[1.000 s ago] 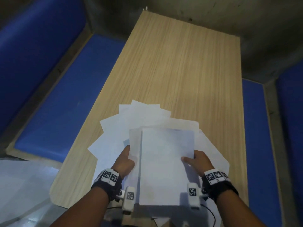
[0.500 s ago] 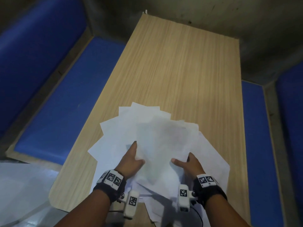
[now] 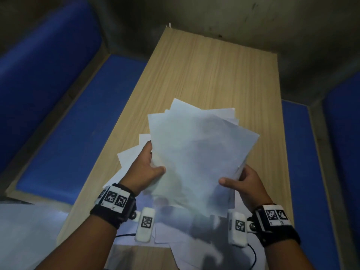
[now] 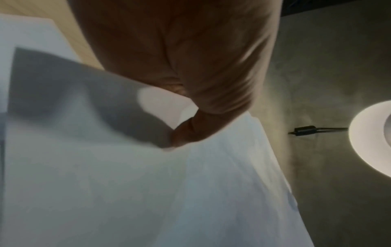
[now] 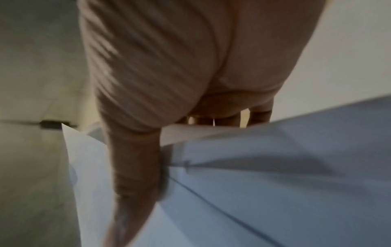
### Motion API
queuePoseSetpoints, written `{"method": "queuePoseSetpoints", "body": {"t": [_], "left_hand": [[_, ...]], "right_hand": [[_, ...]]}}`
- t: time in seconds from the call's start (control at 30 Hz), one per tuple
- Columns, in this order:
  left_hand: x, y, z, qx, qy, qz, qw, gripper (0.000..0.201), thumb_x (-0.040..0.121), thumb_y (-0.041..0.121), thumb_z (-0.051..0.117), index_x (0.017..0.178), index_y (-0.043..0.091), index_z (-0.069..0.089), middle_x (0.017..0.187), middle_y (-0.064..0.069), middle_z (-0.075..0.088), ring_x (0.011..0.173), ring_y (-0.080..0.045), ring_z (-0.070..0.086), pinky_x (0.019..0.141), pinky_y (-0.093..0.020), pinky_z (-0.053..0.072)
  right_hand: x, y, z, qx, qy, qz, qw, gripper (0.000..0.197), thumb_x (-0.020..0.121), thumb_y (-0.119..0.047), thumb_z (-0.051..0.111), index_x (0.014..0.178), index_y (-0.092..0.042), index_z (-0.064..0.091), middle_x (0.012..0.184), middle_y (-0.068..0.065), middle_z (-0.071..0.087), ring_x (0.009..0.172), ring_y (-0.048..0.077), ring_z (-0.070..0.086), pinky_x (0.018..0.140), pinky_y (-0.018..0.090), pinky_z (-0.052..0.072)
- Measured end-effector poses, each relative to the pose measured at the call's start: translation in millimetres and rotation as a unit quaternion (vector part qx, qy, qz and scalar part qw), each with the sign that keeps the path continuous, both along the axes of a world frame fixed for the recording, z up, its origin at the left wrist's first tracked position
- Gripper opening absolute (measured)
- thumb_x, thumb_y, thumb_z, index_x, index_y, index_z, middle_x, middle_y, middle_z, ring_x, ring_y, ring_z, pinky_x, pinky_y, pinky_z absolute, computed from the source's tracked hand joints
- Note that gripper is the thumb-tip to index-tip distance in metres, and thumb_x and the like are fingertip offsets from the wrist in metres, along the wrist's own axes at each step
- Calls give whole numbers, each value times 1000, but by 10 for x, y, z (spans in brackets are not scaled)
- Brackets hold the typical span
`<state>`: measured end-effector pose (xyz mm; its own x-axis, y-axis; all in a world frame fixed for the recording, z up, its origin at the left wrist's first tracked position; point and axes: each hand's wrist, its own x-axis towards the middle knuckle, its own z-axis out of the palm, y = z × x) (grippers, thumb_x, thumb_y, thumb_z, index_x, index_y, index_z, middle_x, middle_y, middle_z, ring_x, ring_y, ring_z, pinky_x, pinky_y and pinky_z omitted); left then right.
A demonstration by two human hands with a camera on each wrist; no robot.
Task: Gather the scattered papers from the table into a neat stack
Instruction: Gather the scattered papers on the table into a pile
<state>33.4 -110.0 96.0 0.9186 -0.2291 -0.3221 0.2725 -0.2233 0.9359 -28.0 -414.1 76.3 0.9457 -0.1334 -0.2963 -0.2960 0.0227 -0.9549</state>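
Now both hands are lifting a sheaf of papers (image 3: 196,152) off the wooden surface (image 3: 204,75). The left hand (image 3: 145,168) is pinching the sheaf's 9 o'clock edge, thumb on top; the right hand (image 3: 246,184) is gripping near its 4 o'clock corner. Doing this well probably means loosening both grips slightly and tapping the lower edges down on the surface so the sheets are squaring up. The white sheets are fanning unevenly, corners splaying at 12 o'clock. More loose sheets (image 3: 128,156) are lying underneath, towards 7 o'clock.
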Motion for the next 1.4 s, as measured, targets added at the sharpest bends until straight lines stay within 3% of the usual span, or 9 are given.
{"method": "queuePoseSetpoints", "body": {"t": [0.07,0.2,0.37,0.53,0.73,0.93,1.1,1.23,1.4], "left_hand": [[-40,-47,-36,-2,8,19,1000,65,82,-8,62,124,39,51,117,14,69,102,15,63,90,-16,51],[-77,-19,-172,-52,63,79,994,65,85,-11,54,127,38,55,119,0,73,112,-20,69,97,-43,55],[-106,20,-285,-26,70,74,994,53,87,39,74,134,43,51,138,14,64,135,-17,53,112,-48,42],[-80,36,-290,28,-3,107,994,22,96,25,65,116,34,64,110,14,76,103,-5,71,94,-35,55],[-88,77,-297,30,-14,112,993,23,96,19,65,106,40,67,98,28,75,91,8,69,81,-24,52],[-50,-35,-483,-25,35,141,989,43,87,13,73,120,35,58,120,7,73,110,-13,70,93,-38,55],[-234,-158,-948,-75,225,130,963,57,80,-17,69,124,16,54,115,-8,72,102,-29,71,87,-42,58],[-548,-129,-1305,-46,300,88,949,60,72,-11,74,127,8,61,109,-14,78,100,-34,74,89,-49,60],[-625,-28,-1303,14,266,58,962,45,74,1,74,116,15,68,101,-5,80,95,-28,76,90,-51,59]], "right_hand": [[17,-6,40,-33,-16,-14,999,83,44,-56,93,102,-2,67,102,29,69,92,31,70,84,55,54],[-15,-26,91,57,-31,-54,996,79,49,-64,87,106,-12,70,101,9,77,94,25,71,82,36,59],[-45,-34,165,23,-40,-88,995,60,54,-58,87,96,-17,75,95,9,77,90,24,72,82,35,58],[-39,-155,254,-83,-27,-78,993,19,89,-13,69,108,-10,72,100,6,78,97,26,73,86,37,57],[69,-277,322,-143,3,-17,990,18,94,-7,62,111,-10,68,102,6,77,99,24,72,87,43,57],[149,-141,308,-118,16,-4,993,24,93,-6,63,116,-13,69,107,3,77,100,21,73,86,40,56],[80,111,57,-99,10,-109,989,10,87,1,68,97,-3,69,90,9,78,85,23,73,79,39,56],[-37,138,-146,-72,34,-151,985,7,83,-6,72,90,-9,70,91,18,76,90,35,72,86,53,55],[-18,-55,55,-145,-14,-170,975,4,87,-7,68,88,-10,66,88,18,73,76,19,66,73,33,52]]}}
